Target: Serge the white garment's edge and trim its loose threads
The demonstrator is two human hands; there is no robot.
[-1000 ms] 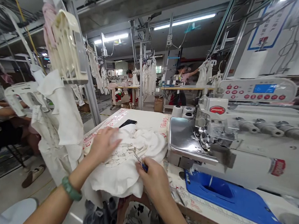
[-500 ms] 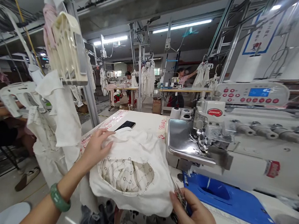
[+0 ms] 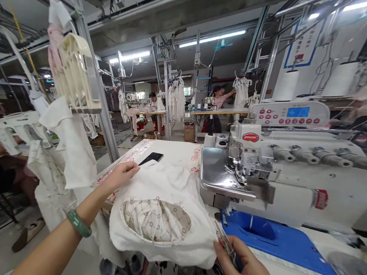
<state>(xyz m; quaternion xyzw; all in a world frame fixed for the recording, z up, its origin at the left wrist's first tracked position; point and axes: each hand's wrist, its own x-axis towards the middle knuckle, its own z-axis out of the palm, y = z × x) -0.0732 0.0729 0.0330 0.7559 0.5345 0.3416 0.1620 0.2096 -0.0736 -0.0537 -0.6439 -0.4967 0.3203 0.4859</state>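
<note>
A white garment (image 3: 167,179) lies over the near edge of the table, its oval opening showing patterned fabric (image 3: 155,220) inside. My left hand (image 3: 124,175) pinches the garment's upper left edge, near a dark phone (image 3: 151,158) on the table. At the garment's lower right corner is my right hand (image 3: 240,262), closed round metal thread snips (image 3: 226,239), with thumb and finger at the cloth's edge. A green bangle (image 3: 79,224) circles my left wrist.
To the right stands a white sewing machine (image 3: 296,164) with a metal plate (image 3: 216,168) and a blue tray (image 3: 274,239). Garments hang from clips (image 3: 20,127) at the left. Two people work at tables behind; another sits at the left edge.
The view has shifted slightly to the right. My left fingers have drawn together on the garment's edge, and the cloth is pulled flatter. My right hand still holds the snips by the corner.
</note>
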